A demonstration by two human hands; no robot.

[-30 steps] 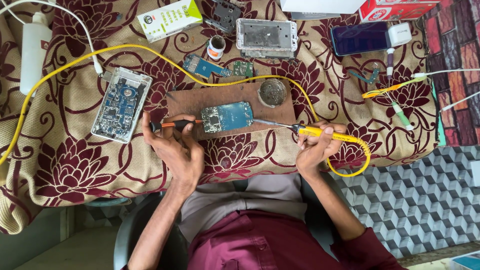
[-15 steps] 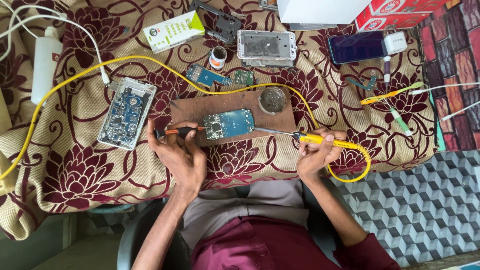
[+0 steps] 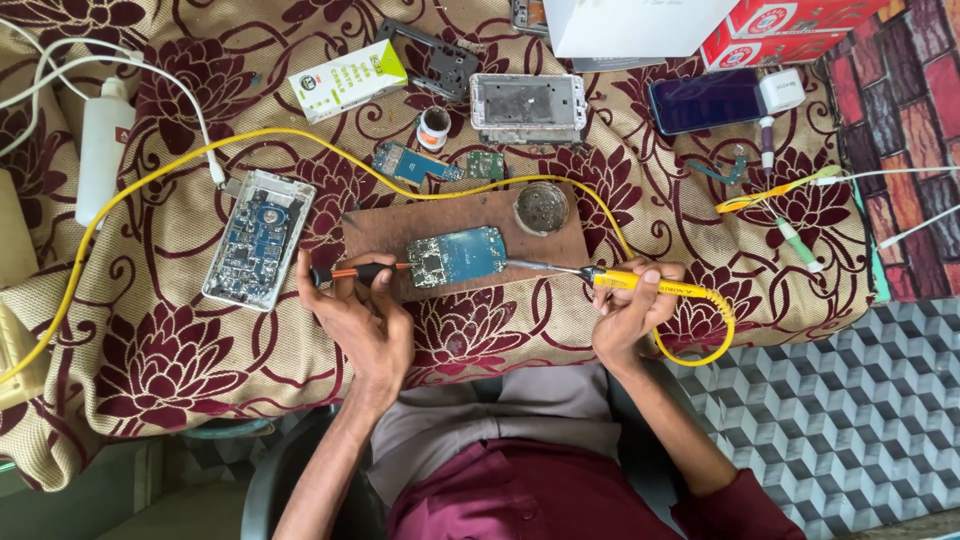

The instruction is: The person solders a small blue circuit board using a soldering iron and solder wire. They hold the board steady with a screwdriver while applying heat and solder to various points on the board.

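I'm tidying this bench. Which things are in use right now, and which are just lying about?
In use:
left hand holding a screwdriver
right hand holding the yellow soldering iron
blue circuit board on the wooden board

Lying about:
opened phone
metal phone frame
white bottle
dark phone
green-and-white box

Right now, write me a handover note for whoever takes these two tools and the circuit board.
Left hand: holds a black-and-orange screwdriver, tip at the left edge of the circuit board.
Right hand: grips a yellow soldering iron, metal tip at the board's right edge.
The board lies flat on a brown wooden block; a small round tin sits on the block's far right corner.
Done: board is out of its case and pinned between both tools.
Left: I cannot tell which joints are finished; check the right edge first.
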